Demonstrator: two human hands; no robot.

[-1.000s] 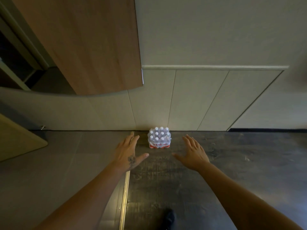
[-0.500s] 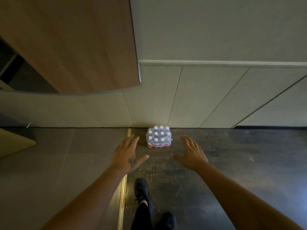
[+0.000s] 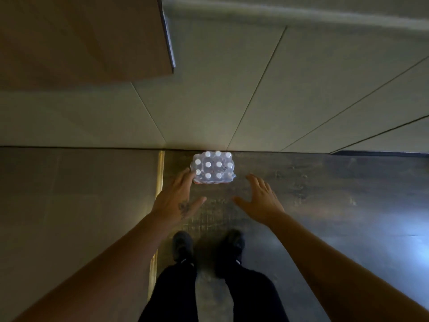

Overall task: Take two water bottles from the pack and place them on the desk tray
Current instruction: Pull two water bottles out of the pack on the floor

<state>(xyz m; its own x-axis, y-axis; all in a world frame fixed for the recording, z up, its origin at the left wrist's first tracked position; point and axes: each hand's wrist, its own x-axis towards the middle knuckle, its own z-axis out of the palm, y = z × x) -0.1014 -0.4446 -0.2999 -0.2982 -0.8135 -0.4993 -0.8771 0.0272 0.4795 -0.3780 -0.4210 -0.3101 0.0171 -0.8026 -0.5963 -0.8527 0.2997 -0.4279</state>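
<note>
1. Dark floor [image 3: 325, 194] ran up to a panelled wall [image 3: 232, 101].
2. Left hand [image 3: 177, 202] and right hand [image 3: 261, 201] reached out spread and empty, apparently to grip either side.
3. Pack [image 3: 212, 167] stood against that wall; no tray showed.

One head-worn camera looks steeply down at the floor [image 3: 325, 205]. It faces a panelled wall [image 3: 232, 101] nearby, from standing height.

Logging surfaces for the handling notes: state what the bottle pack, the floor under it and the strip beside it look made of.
Bottle pack: clear glossy plastic film over see-through bottles with white caps, probably plastic. Floor: dark, mottled and faintly reflective, perhaps polished stone or vinyl; cannot tell which. Strip: brass-coloured, shiny, likely metal trim.
</note>
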